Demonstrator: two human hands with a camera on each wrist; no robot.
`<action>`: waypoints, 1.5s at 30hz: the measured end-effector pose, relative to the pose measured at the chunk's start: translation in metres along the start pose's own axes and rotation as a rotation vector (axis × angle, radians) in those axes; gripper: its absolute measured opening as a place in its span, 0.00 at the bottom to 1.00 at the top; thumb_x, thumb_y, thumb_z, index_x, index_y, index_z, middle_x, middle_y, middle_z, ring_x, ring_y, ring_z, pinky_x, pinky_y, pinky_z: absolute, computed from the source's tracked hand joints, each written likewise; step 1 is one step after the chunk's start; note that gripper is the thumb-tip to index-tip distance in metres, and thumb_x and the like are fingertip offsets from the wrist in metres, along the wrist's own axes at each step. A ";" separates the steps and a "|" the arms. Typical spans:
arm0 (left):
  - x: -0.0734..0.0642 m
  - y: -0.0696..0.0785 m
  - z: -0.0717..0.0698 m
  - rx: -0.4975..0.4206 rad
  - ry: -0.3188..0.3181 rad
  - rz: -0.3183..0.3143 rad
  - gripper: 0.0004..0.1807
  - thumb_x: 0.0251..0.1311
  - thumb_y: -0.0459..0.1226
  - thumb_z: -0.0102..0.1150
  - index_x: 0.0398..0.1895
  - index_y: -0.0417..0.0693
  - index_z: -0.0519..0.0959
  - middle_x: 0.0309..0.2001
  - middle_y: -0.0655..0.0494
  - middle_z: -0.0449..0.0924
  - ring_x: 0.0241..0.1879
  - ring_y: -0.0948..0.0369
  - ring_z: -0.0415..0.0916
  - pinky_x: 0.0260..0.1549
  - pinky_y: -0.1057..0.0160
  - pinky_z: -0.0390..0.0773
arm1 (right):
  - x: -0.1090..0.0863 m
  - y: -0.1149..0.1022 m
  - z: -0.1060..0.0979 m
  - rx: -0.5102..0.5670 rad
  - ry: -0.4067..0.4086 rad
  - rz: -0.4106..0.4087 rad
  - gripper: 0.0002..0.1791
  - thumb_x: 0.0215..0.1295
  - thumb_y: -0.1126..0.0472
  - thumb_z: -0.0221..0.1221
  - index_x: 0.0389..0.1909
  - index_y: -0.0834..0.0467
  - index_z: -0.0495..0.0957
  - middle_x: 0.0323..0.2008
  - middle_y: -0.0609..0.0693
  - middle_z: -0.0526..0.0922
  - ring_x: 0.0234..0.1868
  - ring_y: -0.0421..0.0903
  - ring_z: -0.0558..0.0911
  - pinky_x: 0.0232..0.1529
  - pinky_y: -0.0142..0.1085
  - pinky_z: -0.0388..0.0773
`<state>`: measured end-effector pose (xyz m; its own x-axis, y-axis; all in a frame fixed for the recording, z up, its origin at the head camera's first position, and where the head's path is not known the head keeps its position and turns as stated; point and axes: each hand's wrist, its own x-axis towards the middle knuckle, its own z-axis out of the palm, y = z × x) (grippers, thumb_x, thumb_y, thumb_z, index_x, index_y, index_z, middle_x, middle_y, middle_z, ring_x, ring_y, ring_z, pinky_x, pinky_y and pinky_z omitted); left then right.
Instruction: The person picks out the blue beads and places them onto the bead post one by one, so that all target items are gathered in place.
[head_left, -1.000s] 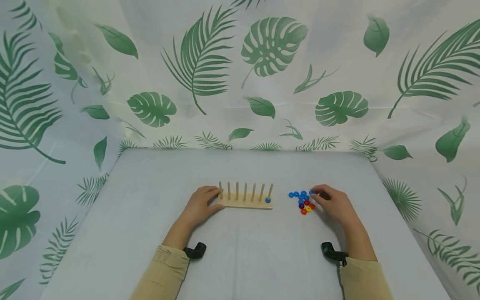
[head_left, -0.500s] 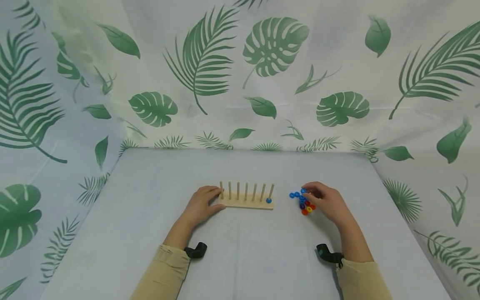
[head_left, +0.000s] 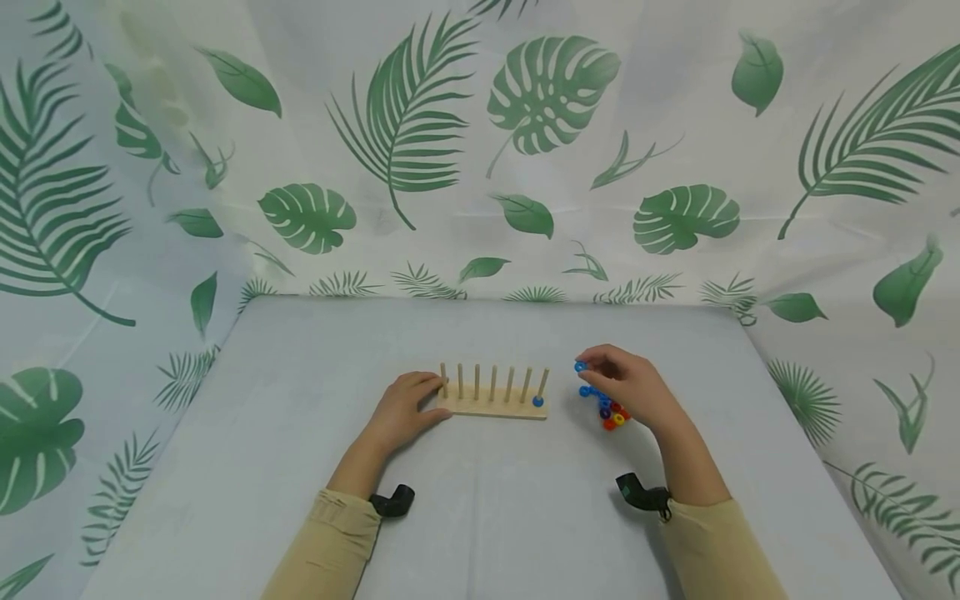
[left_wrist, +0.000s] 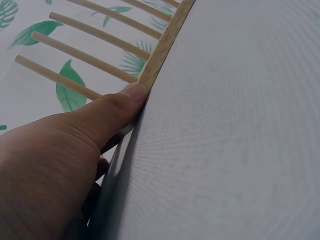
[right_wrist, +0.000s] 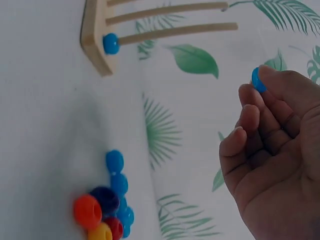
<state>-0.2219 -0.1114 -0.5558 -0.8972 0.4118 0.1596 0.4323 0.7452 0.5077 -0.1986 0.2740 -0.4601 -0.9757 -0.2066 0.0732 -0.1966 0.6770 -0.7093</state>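
Observation:
A wooden peg board [head_left: 487, 407] with several upright pegs lies on the table, one blue bead [head_left: 537, 402] at the foot of its rightmost peg. My left hand [head_left: 397, 412] holds the board's left end, its thumb [left_wrist: 122, 105] along the front edge and the fingers behind. Between thumb and index finger my right hand [head_left: 633, 387] pinches another blue bead [right_wrist: 258, 80], raised above the table to the right of the board. Below that hand lies a cluster of loose beads, among them a dark blue bead [right_wrist: 105, 200], an orange bead [right_wrist: 87, 211] and several blue ones, partly hidden in the head view.
A white cloth covers the table [head_left: 375, 333]. Behind and beside it hangs a leaf-print curtain [head_left: 450, 242]. Each wrist carries a black camera mount, such as the right mount [head_left: 641, 493].
My right hand has lifted the blue bead from the cluster's far side and moved left and up toward the board. The left hand stays on the board.

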 end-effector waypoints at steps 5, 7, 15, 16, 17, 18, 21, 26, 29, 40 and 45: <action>0.000 0.000 0.000 -0.003 -0.001 0.001 0.34 0.58 0.54 0.67 0.65 0.51 0.75 0.63 0.52 0.76 0.67 0.50 0.68 0.69 0.47 0.67 | 0.007 -0.012 0.008 0.040 -0.011 -0.055 0.13 0.68 0.50 0.62 0.50 0.48 0.80 0.45 0.45 0.83 0.45 0.44 0.81 0.48 0.40 0.81; 0.000 0.000 0.000 -0.003 0.000 0.000 0.34 0.58 0.54 0.67 0.65 0.51 0.75 0.63 0.52 0.76 0.67 0.50 0.68 0.69 0.47 0.67 | 0.009 -0.015 0.012 0.058 -0.012 -0.083 0.12 0.68 0.53 0.63 0.50 0.49 0.80 0.46 0.45 0.82 0.45 0.44 0.80 0.47 0.41 0.82; 0.001 -0.001 0.001 0.002 0.005 0.004 0.33 0.58 0.54 0.67 0.65 0.51 0.76 0.63 0.53 0.76 0.67 0.50 0.68 0.69 0.47 0.67 | 0.017 -0.021 0.028 0.060 0.006 -0.139 0.11 0.67 0.54 0.64 0.48 0.48 0.80 0.46 0.44 0.82 0.45 0.41 0.80 0.49 0.35 0.81; 0.001 -0.001 0.001 0.001 0.005 0.005 0.33 0.58 0.54 0.67 0.65 0.51 0.76 0.63 0.53 0.76 0.67 0.50 0.68 0.69 0.47 0.67 | 0.017 -0.021 0.029 0.061 0.006 -0.140 0.11 0.67 0.54 0.64 0.49 0.48 0.80 0.46 0.44 0.82 0.45 0.41 0.80 0.49 0.36 0.81; 0.001 -0.001 0.001 0.001 0.005 0.006 0.33 0.58 0.54 0.67 0.65 0.51 0.76 0.63 0.53 0.76 0.67 0.50 0.68 0.69 0.48 0.67 | 0.018 -0.021 0.031 0.061 0.004 -0.142 0.11 0.67 0.54 0.64 0.49 0.48 0.80 0.46 0.45 0.82 0.45 0.41 0.80 0.50 0.36 0.81; 0.001 -0.001 0.001 0.000 0.005 0.006 0.33 0.58 0.54 0.67 0.65 0.51 0.76 0.63 0.53 0.76 0.67 0.50 0.69 0.69 0.48 0.67 | 0.018 -0.021 0.032 0.065 0.006 -0.140 0.11 0.67 0.54 0.64 0.49 0.48 0.80 0.46 0.45 0.82 0.45 0.42 0.80 0.50 0.37 0.81; 0.000 0.000 0.001 0.002 0.003 0.004 0.33 0.58 0.54 0.67 0.65 0.51 0.75 0.63 0.53 0.76 0.67 0.50 0.68 0.69 0.48 0.67 | 0.017 -0.020 0.036 0.075 0.014 -0.139 0.11 0.67 0.54 0.64 0.49 0.48 0.80 0.45 0.45 0.83 0.45 0.43 0.80 0.50 0.40 0.81; 0.000 0.000 0.000 0.007 0.026 0.023 0.33 0.57 0.52 0.68 0.64 0.50 0.76 0.62 0.52 0.77 0.66 0.49 0.69 0.68 0.47 0.68 | 0.015 -0.014 0.043 0.110 0.000 -0.093 0.12 0.67 0.53 0.64 0.49 0.49 0.79 0.45 0.46 0.83 0.46 0.43 0.81 0.49 0.40 0.81; 0.000 0.000 0.000 0.006 0.033 0.031 0.33 0.57 0.52 0.69 0.64 0.49 0.76 0.61 0.51 0.77 0.65 0.49 0.70 0.67 0.47 0.68 | 0.014 -0.009 0.049 0.138 -0.021 -0.053 0.13 0.67 0.53 0.64 0.49 0.49 0.79 0.47 0.47 0.83 0.46 0.45 0.81 0.49 0.41 0.80; 0.000 -0.001 0.001 0.008 0.010 0.013 0.34 0.58 0.53 0.67 0.65 0.50 0.75 0.62 0.52 0.77 0.66 0.49 0.69 0.68 0.47 0.68 | 0.013 0.011 0.066 0.198 -0.112 0.045 0.14 0.67 0.51 0.64 0.51 0.49 0.79 0.57 0.50 0.79 0.62 0.56 0.76 0.63 0.53 0.75; 0.000 -0.001 0.001 0.001 0.014 0.023 0.33 0.57 0.52 0.68 0.65 0.50 0.76 0.62 0.51 0.77 0.66 0.49 0.69 0.68 0.47 0.68 | 0.014 0.015 0.071 0.225 -0.130 0.053 0.11 0.66 0.55 0.65 0.48 0.49 0.80 0.54 0.49 0.81 0.59 0.52 0.79 0.62 0.49 0.75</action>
<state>-0.2225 -0.1120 -0.5571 -0.8884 0.4211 0.1828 0.4525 0.7365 0.5028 -0.2079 0.2313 -0.5199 -0.9605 -0.2738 -0.0487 -0.1048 0.5186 -0.8486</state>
